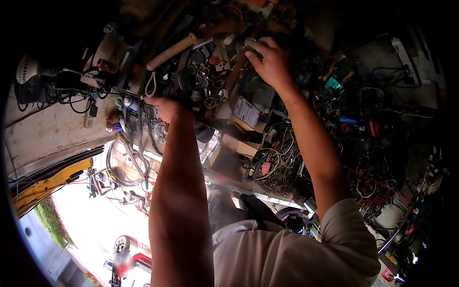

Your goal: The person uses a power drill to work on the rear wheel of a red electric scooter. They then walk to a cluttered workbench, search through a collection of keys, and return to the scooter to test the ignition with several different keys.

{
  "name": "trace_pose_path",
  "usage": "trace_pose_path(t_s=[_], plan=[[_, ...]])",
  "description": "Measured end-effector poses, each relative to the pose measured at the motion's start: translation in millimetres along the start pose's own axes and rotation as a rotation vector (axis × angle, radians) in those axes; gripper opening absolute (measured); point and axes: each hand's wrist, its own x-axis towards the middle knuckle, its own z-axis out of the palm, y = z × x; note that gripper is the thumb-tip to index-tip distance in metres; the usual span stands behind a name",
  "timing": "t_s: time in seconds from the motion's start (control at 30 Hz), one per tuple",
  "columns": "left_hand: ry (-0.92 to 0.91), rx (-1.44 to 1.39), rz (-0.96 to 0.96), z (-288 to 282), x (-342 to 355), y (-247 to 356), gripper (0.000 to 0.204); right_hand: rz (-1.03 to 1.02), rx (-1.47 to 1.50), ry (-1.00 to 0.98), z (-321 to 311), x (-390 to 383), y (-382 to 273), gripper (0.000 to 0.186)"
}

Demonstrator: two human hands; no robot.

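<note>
Both my arms reach over a crowded, dim workbench. My left hand (pixel 165 109) is closed at the left, its fingertips pinched beside a loop of pale rope (pixel 151 85). A thin dark cord (pixel 125 92) runs up to those fingertips, but what they grip is too small to make out. Farther off and to the right, my right hand (pixel 270 60) is closed, with thumb and index finger around a small, pale, rounded piece (pixel 249 43) whose kind I cannot tell. Near it lies a long wooden handle (pixel 171 52).
A cardboard box (pixel 241 145) and a white printed label (pixel 246 113) sit mid-bench. Tangled wires (pixel 282 160) and a blue cylinder (pixel 351 120) fill the right. Coiled hose (pixel 112 162) hangs at the left, near a spray can (pixel 114 127). Bright ground lies beyond.
</note>
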Motion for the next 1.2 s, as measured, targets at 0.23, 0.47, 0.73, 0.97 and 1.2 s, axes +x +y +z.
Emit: trace_pose_path(t_s=[0.23, 0.47, 0.73, 0.97, 1.2], plan=[[0.012, 0.057, 0.008, -3, -4, 3, 0.095, -0.095, 0.119, -0.051, -10, -16, -52, 0.021], [0.024, 0.058, -0.005, -6, -25, 8, 0.099, -0.255, 0.048, -0.262, 0, -36, -39, 0.017], [-0.005, 0.013, -0.003, -5, -22, 5, 0.098, -0.299, 0.087, -0.465, -5, -50, -73, 0.02], [0.005, 0.018, 0.009, -5, -11, 2, 0.096, -0.14, 0.404, -0.275, -11, -58, -63, 0.018], [0.02, 0.013, 0.005, -6, -17, 6, 0.097, 0.352, 1.007, -0.127, -14, -36, -73, 0.016]])
